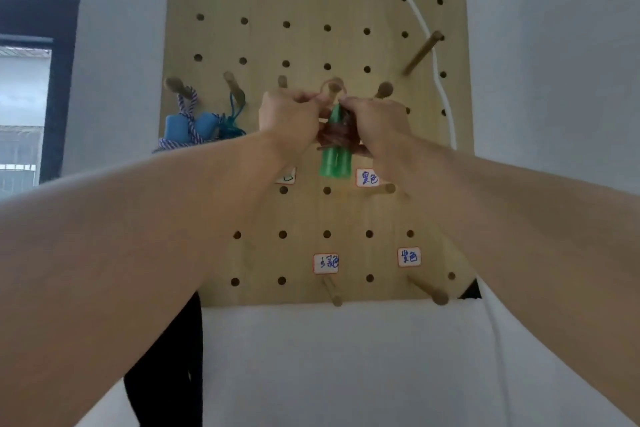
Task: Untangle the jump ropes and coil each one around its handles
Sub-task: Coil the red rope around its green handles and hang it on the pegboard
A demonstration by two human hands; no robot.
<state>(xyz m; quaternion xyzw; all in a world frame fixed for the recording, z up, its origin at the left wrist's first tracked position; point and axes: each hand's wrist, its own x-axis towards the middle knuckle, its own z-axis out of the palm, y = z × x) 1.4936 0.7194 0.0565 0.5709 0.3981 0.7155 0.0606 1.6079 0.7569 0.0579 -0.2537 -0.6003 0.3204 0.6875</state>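
At far left, a blue-handled rope [188, 126] with a purple-and-white striped cord hangs from the leftmost peg [178, 86] of a wooden pegboard [304, 10]. Just right of it a teal cord [232, 121] hangs in a bunch from the next peg [232, 87]; its handles cannot be made out. Right of that, both arms reach up to the board's middle row. The left hand [289, 120] has its fingers curled, the fingertips pinching a thin brownish loop at the middle peg [334, 87]. The loop seems to pass round that peg, though blur keeps this uncertain. Touching the left hand from the right, the right hand [375, 121] is also curled, pinching the same loop from the other side. Between and just below the hands hangs the green-handled rope [334, 159]: two green handles side by side, pointing down, with brownish cord wound round their upper part. Whether the palms also touch the wound cord cannot be told. Paper labels with handwriting [367, 177] are stuck on the board below the hands. At right a white cable [438, 80] runs down across the board, passing a slanted peg [422, 52].
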